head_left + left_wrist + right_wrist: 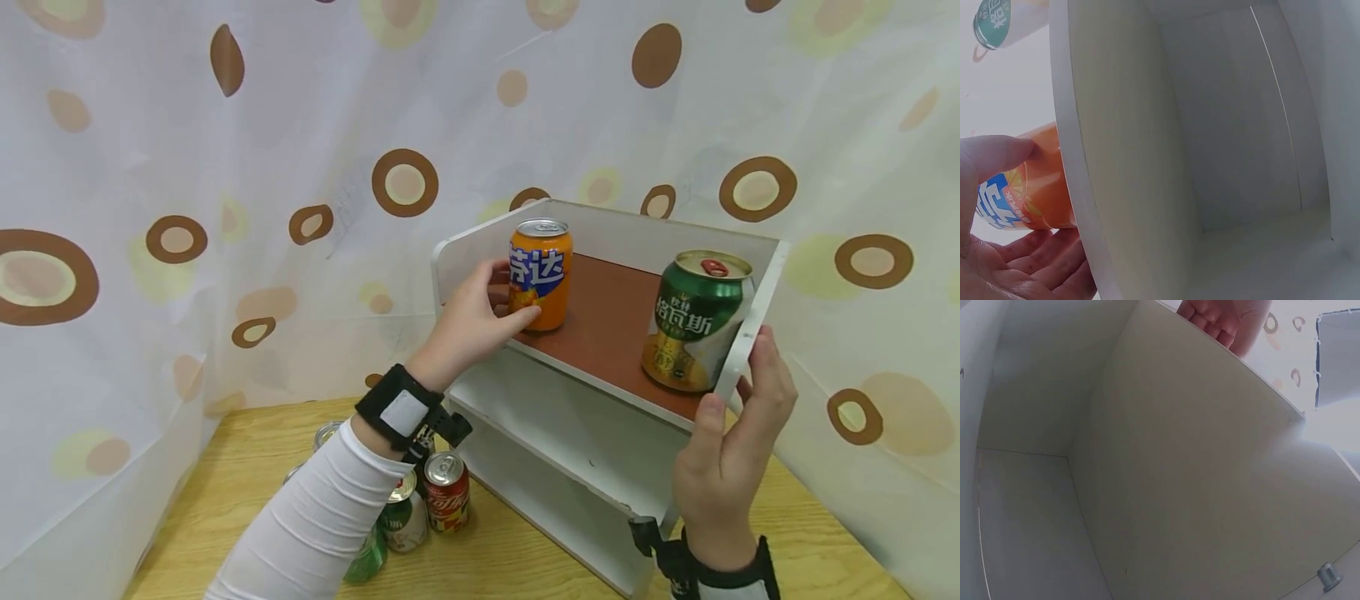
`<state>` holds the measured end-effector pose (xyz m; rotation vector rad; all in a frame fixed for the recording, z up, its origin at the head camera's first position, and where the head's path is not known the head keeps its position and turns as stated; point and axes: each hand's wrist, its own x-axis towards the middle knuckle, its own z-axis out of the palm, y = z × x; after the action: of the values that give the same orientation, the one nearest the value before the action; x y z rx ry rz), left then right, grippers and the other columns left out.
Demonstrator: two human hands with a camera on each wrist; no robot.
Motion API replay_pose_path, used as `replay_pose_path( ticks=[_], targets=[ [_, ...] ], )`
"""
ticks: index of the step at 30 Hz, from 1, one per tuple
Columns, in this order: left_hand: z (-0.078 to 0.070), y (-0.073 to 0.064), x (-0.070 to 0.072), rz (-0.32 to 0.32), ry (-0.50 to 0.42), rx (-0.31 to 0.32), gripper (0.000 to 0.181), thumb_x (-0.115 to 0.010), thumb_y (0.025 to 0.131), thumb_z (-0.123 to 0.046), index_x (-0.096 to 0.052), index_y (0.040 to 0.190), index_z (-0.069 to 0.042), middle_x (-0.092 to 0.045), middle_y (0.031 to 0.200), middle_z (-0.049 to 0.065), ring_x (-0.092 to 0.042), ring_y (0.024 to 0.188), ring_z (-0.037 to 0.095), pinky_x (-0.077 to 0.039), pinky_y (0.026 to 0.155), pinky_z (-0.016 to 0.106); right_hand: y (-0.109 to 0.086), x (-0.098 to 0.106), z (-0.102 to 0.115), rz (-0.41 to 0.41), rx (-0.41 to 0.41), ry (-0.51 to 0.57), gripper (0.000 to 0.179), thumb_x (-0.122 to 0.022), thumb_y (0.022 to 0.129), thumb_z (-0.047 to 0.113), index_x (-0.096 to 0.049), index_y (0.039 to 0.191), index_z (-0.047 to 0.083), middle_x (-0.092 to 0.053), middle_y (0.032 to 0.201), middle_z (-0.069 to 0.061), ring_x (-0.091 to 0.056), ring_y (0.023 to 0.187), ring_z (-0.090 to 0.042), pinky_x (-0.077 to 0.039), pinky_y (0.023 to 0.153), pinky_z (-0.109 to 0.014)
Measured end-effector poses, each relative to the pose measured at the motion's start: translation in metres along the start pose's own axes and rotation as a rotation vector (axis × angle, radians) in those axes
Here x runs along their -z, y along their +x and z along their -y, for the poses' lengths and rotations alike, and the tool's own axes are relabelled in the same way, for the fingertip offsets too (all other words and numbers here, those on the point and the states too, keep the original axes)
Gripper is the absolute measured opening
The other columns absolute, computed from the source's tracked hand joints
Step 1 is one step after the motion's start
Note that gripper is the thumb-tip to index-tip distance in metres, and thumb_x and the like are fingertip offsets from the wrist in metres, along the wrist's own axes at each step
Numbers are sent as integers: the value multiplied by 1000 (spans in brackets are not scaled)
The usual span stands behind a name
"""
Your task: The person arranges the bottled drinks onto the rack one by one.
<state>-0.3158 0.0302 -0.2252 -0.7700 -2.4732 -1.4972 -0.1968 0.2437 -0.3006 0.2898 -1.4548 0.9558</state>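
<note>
Orange can [553, 287] is upright at the top front edge of the shelf [600, 321]. The right hand [726, 467] grips its side, probably for steadiness; the left hand [480, 312] holds the can between thumb and fingers, likely against tipping.

orange can [553, 287]: "芬达"; green can [693, 333]: "格瓦斯", smaller "秋林" above; red can [447, 492]: script unclear.
</note>
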Motion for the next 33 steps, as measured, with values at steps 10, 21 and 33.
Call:
replay_pose_path(
  ticks=[10,21,33],
  targets=[
    [-4,1,-9,30,-11,-40,67,-76,95,-23,-41,150,-8,-57,143,13,-65,123,27,-57,102,38,1,-1,1,-4,1,-5,50,-40,98,6,-36,142,-17,-41,151,-20,-38,138,-23,-34,109,-28],
    [-7,2,-18,25,35,-61,68,-76,95,-27,-42,150,-9,-58,144,11,-66,123,24,-56,102,36,1,-2,1,-4,-5,14,50,-40,99,8,-35,142,-17,-41,151,-19,-38,138,-24,-34,109,-28],
    [-13,0,-24,28,44,-38,66,-76,95,-29,-43,149,-10,-58,145,9,-66,123,24,-57,100,34,-1,-1,1,-2,-12,-5,50,-39,99,9,-35,142,-17,-40,151,-18,-37,139,-24,-33,110,-29]
  ],
)
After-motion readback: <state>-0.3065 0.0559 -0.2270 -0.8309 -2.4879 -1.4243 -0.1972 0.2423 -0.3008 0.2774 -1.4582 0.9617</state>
